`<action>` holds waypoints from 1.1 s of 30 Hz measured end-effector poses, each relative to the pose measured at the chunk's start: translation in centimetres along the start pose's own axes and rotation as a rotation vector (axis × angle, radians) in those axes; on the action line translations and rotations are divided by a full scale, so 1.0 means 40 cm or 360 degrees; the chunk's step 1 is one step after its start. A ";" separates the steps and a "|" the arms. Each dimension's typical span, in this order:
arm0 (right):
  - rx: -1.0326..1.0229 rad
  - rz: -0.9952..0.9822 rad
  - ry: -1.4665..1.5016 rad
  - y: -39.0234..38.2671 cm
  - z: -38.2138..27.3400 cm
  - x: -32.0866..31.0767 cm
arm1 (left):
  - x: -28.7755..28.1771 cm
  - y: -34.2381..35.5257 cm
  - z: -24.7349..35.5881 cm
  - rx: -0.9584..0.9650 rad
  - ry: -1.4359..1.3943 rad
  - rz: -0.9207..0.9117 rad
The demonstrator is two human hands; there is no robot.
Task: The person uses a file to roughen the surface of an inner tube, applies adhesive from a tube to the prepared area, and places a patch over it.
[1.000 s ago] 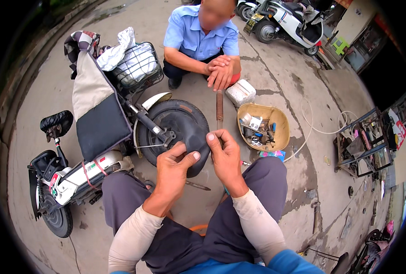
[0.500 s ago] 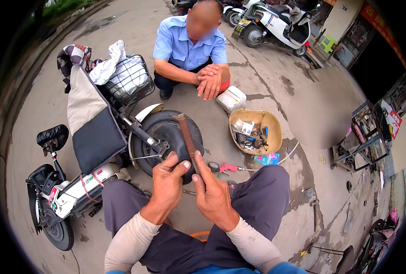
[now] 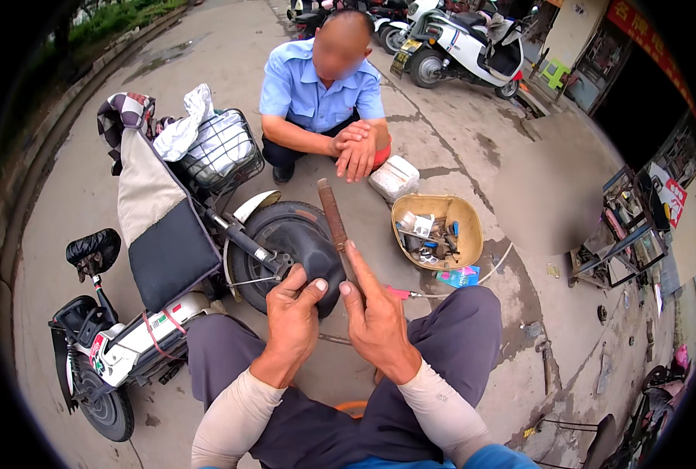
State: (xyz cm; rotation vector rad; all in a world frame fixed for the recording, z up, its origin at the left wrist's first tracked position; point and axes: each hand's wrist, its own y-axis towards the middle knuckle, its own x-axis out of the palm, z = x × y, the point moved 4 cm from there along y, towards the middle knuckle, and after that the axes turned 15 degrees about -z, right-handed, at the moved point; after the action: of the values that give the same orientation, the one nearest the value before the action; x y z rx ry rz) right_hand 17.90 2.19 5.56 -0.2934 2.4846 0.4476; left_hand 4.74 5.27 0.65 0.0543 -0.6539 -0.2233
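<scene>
My left hand (image 3: 292,319) is closed on a black rubber inner tube (image 3: 313,254), pinching it between thumb and fingers. The tube bulges out beside the tyre (image 3: 252,238) of an electric bike's wheel. In my right hand (image 3: 379,324) is a long, rusty brown file (image 3: 331,213), its far end pointing away from me. The fingers lie along its near part, just right of the tube. Whether the file touches the rubber cannot be made out.
The white electric bike (image 3: 133,341) lies at the left, its wire basket (image 3: 221,148) holding cloth. Across from me a person in a blue shirt (image 3: 322,90) squats with hands together. A yellow tool basin (image 3: 473,223), white block (image 3: 395,178) and air hose (image 3: 498,262) lie to the right.
My right hand and the file have shifted right relative to the tube, widening the gap between my hands. The left hand keeps its grip. The whole view has moved slightly.
</scene>
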 end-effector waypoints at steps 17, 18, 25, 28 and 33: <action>0.0113 -0.0116 -0.0198 -0.161 0.025 0.068 | -0.037 -0.003 -0.039 -0.0006 0.0160 -0.0066; 0.0098 -0.0080 -0.0189 -0.138 0.022 0.071 | -0.048 -0.010 -0.045 -0.0021 0.0175 -0.0056; -0.0048 0.0023 -0.0076 -0.019 0.012 0.007 | -0.036 -0.008 -0.008 0.0012 0.0188 -0.0075; -0.0007 -0.0082 -0.0071 -0.131 0.009 0.033 | -0.015 -0.001 0.000 0.0064 0.0112 0.0011; 0.0080 -0.0079 -0.0084 -0.045 0.011 0.041 | -0.039 0.001 -0.035 -0.0034 0.0197 -0.0091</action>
State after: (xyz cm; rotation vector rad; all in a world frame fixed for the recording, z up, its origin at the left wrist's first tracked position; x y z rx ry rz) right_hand 17.37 0.51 3.78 -0.3187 2.4278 0.3673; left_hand 4.40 5.62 -1.38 0.0656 -0.5271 -0.2798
